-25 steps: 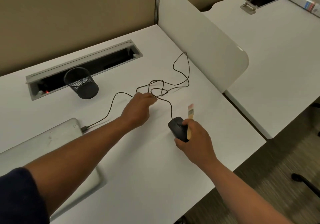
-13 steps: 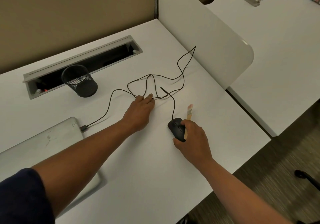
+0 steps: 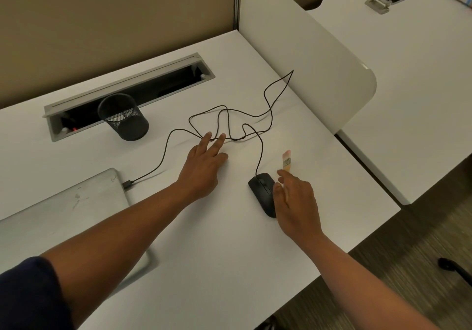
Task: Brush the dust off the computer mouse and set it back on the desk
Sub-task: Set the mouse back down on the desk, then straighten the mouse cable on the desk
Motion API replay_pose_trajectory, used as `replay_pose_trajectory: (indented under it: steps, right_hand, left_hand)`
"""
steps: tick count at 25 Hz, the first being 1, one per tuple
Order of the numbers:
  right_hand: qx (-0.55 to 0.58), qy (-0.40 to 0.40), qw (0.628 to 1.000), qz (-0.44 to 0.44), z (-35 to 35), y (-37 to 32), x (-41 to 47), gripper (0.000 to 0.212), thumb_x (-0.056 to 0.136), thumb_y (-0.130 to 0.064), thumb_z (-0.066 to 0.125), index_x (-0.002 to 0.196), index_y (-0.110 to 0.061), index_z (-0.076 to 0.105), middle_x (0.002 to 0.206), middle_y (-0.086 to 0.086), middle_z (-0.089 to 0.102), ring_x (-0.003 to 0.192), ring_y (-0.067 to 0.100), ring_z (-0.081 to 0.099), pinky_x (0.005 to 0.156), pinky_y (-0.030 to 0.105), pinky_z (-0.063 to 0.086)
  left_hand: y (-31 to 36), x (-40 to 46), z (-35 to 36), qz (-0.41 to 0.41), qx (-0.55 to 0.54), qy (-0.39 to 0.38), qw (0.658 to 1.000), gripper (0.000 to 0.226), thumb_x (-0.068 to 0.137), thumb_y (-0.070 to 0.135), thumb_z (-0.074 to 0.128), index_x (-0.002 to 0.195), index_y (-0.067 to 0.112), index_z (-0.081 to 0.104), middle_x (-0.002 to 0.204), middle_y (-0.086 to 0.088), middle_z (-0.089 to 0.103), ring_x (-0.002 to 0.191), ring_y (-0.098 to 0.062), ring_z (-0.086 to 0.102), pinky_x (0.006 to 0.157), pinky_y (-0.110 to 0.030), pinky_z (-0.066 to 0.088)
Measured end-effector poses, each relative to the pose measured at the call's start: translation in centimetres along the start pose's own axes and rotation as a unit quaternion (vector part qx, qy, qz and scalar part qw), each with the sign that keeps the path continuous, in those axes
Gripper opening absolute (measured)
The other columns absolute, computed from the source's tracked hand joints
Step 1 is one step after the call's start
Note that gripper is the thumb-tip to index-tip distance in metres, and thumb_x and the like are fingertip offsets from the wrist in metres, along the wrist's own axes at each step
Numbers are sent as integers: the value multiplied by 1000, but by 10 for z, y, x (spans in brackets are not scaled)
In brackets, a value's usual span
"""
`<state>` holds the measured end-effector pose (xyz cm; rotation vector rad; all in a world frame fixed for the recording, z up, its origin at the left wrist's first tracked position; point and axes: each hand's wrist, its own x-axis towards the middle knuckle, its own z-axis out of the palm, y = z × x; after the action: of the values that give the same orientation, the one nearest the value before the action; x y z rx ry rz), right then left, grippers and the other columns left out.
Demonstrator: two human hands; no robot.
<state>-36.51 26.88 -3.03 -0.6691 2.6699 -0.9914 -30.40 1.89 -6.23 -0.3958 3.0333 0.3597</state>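
Observation:
A black wired computer mouse (image 3: 263,193) lies flat on the white desk (image 3: 209,243). Its thin black cable (image 3: 261,151) loops across the desk toward a plug at the laptop. My right hand (image 3: 296,202) hovers just right of the mouse with fingers straight, covering its right edge. A small wooden-handled brush (image 3: 286,161) lies on the desk just beyond my right fingertips, bristles pointing away. My left hand (image 3: 204,163) reaches forward with fingers spread, and its fingertips touch the cable loops.
A black mesh pen cup (image 3: 124,119) stands in front of an open grey cable tray (image 3: 122,87). A closed silver laptop (image 3: 63,209) lies at the left. A white divider panel (image 3: 306,74) separates this desk from a neighbouring desk (image 3: 421,79). The desk's edge runs close on the right.
My right hand has let go of the mouse and brush, which now lie on the desk. My left hand has opened its fingers over the cable, and the cable loops have spread out.

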Motion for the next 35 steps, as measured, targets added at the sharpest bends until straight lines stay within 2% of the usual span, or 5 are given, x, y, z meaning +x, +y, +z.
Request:
replay_pose_trajectory:
  steps: [4,13,20,28,35]
  right_hand:
    - [69,46,997,4,-11,-6,0,42,108,-30,40,150,-27,34,95,-1,63,84,21,59,72,39,52]
    - [182,-30,980,-80,-3,-92,35,4,106,-18,55,107,-21,57,79,7,63,63,15,49,62,33,44]
    - [231,-76,962,-123,39,-193,81,14,98,-15,69,100,-29,70,78,-7,67,66,7,55,61,18,46]
    - [87,-153,957,-230,106,-277,125,13,101,-18,56,106,-19,68,80,-7,63,68,7,53,57,12,38]
    - [-155,-192,925,-290,155,-300,150,21,99,-31,52,108,-21,68,90,1,66,94,22,59,77,39,55]
  left_hand:
    - [3,-12,-4,5,-39,13,999,59,90,-13,54,143,13,60,173,-10,23,162,-36,13,124,-51,26]
    - [-60,-59,-48,-122,-71,120,983,55,90,-10,63,143,3,59,155,-19,53,145,-42,47,117,-55,40]
    - [-128,-77,-88,-270,-237,235,903,100,88,28,84,164,16,22,170,-9,25,156,-31,23,125,-51,25]
    - [-188,-58,-100,-289,-307,215,881,142,70,41,97,165,34,-8,167,-2,33,155,-26,27,123,-56,27]
    - [-209,-46,-91,-257,-310,219,889,135,72,47,94,167,32,-1,160,7,47,152,-20,29,120,-50,20]
